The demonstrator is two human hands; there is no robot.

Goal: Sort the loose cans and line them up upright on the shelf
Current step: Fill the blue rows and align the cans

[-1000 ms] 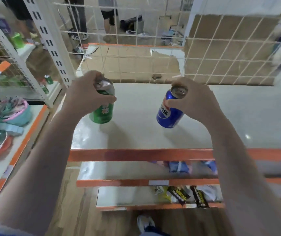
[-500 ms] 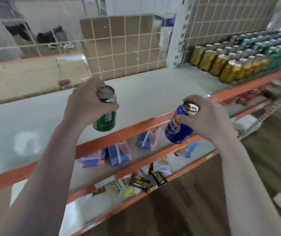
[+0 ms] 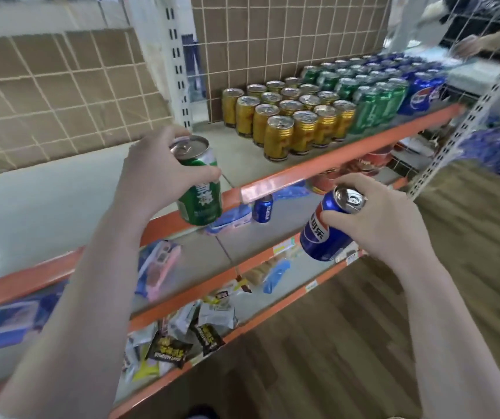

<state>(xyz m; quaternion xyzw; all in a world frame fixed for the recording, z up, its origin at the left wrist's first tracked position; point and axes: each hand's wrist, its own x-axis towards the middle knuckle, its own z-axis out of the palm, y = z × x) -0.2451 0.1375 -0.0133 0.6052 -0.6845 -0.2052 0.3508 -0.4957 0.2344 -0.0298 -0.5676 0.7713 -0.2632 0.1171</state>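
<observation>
Top shelf (image 3: 348,152), orange front edge: gold cans (image 3: 291,122), green cans (image 3: 372,98), blue cans (image 3: 421,86) upright in rows (far end blurred). Left hand (image 3: 155,173) fingers curled round green can (image 3: 201,195), held over shelf edge. Right hand (image 3: 384,225) grips tilted blue can (image 3: 327,231), off the shelf. One small blue can (image 3: 262,208) below.

Can rows (image 3: 318,116) on shelf (image 3: 348,152), far right.
</observation>
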